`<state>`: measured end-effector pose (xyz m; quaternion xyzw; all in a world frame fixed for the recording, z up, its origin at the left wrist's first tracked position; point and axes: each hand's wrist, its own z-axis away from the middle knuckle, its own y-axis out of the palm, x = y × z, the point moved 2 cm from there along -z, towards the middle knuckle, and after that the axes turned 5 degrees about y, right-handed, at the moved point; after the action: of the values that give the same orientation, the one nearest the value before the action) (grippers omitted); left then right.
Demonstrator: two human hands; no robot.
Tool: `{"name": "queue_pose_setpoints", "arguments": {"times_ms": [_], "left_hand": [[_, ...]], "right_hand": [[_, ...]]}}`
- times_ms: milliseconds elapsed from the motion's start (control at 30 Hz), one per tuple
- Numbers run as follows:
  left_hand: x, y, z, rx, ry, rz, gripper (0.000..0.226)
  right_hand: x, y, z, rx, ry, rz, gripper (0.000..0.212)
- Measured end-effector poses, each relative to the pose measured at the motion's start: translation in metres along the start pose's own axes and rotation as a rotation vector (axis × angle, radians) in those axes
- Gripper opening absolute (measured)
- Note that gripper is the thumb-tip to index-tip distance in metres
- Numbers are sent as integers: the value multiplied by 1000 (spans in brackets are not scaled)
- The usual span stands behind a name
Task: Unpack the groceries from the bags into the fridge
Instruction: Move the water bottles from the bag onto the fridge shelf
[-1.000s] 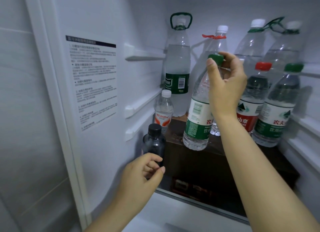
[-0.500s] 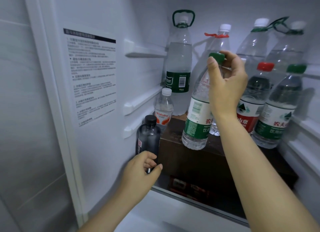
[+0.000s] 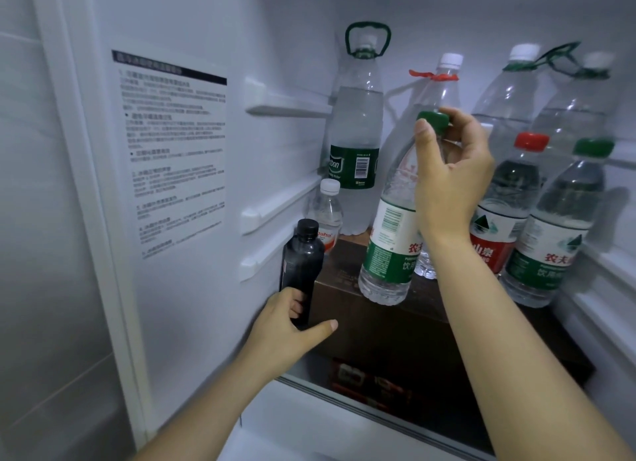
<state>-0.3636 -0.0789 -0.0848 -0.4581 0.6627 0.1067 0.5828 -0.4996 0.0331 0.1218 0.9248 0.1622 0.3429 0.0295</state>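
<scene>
Inside the open fridge, my right hand (image 3: pixel 451 171) grips the neck of a clear water bottle (image 3: pixel 389 240) with a green cap and green label. The bottle tilts, its base on the front edge of a dark brown box (image 3: pixel 378 323). My left hand (image 3: pixel 285 323) holds the lower part of a small dark bottle (image 3: pixel 302 264) with a black cap, upright beside the box's left end, close to the fridge's left wall.
Several large water bottles stand on the box behind: one with a green handle (image 3: pixel 356 144), a red-capped one (image 3: pixel 506 206), a green-capped one (image 3: pixel 554 233). A small white-capped bottle (image 3: pixel 327 216) stands at the left. Shelf rails (image 3: pixel 275 206) jut from the left wall, which carries a printed label (image 3: pixel 172 151).
My left hand has lifted the dark bottle higher beside the box, so more of the bottle shows. My right hand and the tilted green-cap bottle have barely moved.
</scene>
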Motion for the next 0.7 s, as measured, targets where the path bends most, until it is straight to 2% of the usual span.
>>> {"name": "queue_pose_setpoints", "arguments": {"times_ms": [133, 433, 533, 633, 700], "left_hand": [[1, 6, -5, 13, 32, 22, 60], [-11, 8, -7, -33, 18, 65, 53], [-15, 10, -11, -56, -12, 59, 60], [-12, 12, -15, -53, -51, 98, 54], [-10, 13, -17, -47, -72, 117, 57]], "right_hand": [[-5, 3, -3, -18, -11, 31, 28], [-16, 8, -10, -23, -45, 149, 31], [-10, 6, -18, 72, -97, 358, 32], [5, -3, -33, 219, -131, 629, 37], [14, -9, -42, 271, -120, 715, 43]]}}
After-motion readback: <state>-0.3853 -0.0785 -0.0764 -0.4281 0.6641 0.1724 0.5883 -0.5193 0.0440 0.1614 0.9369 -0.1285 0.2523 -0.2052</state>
